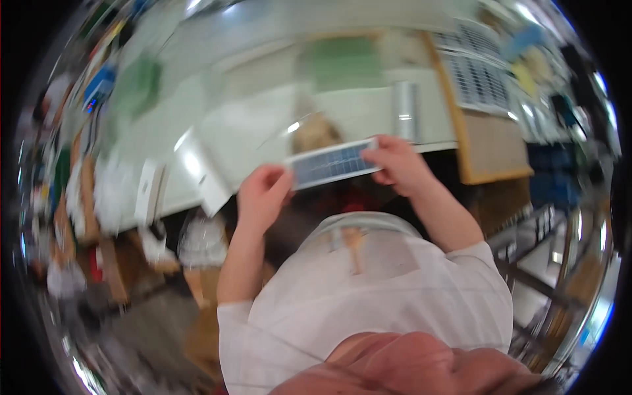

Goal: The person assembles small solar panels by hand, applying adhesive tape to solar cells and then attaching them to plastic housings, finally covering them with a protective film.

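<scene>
I hold a small rectangular blue panel with a white frame and a grid of cells between both hands, just in front of my chest at the near edge of a pale worktable. My left hand pinches its left end. My right hand grips its right end. The panel is tilted slightly, right end higher. The picture is blurred by motion.
A green mat lies on the table beyond the panel, with a silvery cylinder to its right. A wooden board carrying more gridded panels is at the right. White boxes and clutter crowd the left. Metal framing stands lower right.
</scene>
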{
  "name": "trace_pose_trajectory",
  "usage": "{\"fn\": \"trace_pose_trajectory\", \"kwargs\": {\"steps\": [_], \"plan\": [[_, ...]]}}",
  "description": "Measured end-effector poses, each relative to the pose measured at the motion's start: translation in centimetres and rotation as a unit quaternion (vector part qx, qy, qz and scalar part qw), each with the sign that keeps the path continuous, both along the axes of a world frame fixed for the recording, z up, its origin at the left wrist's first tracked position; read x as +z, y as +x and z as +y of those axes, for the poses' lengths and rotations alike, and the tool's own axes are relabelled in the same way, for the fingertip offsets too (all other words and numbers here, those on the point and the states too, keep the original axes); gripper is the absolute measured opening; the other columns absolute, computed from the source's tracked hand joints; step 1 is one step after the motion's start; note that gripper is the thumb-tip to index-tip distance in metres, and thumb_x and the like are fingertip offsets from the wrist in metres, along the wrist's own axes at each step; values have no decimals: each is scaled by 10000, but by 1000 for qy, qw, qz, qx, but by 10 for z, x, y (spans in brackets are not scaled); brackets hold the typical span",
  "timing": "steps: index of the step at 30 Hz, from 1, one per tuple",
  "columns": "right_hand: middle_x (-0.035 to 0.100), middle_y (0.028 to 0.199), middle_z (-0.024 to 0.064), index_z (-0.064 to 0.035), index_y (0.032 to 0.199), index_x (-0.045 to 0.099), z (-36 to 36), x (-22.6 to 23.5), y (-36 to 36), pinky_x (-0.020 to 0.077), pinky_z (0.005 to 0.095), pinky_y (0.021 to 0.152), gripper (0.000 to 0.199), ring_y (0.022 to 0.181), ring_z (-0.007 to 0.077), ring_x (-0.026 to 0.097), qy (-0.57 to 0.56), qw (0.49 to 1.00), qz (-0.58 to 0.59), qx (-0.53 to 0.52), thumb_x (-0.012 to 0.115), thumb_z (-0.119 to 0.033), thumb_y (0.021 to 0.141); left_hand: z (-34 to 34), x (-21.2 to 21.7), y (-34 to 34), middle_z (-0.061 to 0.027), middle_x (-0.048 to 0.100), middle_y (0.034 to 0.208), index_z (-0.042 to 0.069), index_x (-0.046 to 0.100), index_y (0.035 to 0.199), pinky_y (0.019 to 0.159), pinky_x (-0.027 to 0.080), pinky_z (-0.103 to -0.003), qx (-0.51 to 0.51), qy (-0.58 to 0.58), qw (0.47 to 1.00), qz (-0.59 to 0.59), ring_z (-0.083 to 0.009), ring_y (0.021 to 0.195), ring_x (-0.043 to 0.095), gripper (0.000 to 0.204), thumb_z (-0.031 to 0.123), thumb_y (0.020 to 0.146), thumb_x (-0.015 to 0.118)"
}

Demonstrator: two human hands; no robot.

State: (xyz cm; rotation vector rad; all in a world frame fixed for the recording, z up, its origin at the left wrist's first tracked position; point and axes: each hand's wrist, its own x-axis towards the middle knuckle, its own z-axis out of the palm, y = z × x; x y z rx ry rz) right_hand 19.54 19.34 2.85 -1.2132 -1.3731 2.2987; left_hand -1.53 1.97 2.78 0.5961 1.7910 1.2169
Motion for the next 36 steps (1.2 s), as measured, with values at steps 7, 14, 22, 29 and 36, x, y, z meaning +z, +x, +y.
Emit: {"fn": "trace_pose_trajectory", "kwargs": {"steps": [7,14,22,29,36], "plan": [[633,763,45,-41,1008,581,63,27,98,393,200,401,161,500,108,563,113,925,154,-329,617,-116,870,29,78,42,-62,611,941,36,619,969,694,469,-357,-71,368,780,501,-237,749,563,147,96,834,618],[637,834,90,3,1033,554,198,-5,255,466,244,467,188,580,141,612,350,721,-41,-597,579,-132,905,58,85,58,-64,599,906,43,617,935,683,464,-358,-139,357,753,535,-238,737,557,136,122,825,618],[657,925,208,70,1093,556,278,-40,299,506,369,698,483,821,290,653,418,647,-479,-421,650,-301,798,46,90,56,-66,585,867,50,615,895,671,458,-360,-167,262,742,595,-238,724,550,131,152,814,618],[631,1021,94,-93,1176,581,169,20,109,479,321,797,419,888,203,619,611,742,-228,-157,636,-334,838,12,88,42,-68,572,833,57,613,861,661,453,-361,-178,147,733,640,-238,713,544,135,179,805,619],[527,911,67,-92,873,545,126,-11,-29,519,340,692,304,897,226,581,853,476,-184,107,709,-279,698,-15,87,30,-69,560,798,63,611,827,651,447,-362,-177,52,726,663,-239,701,538,146,205,795,619]]}}
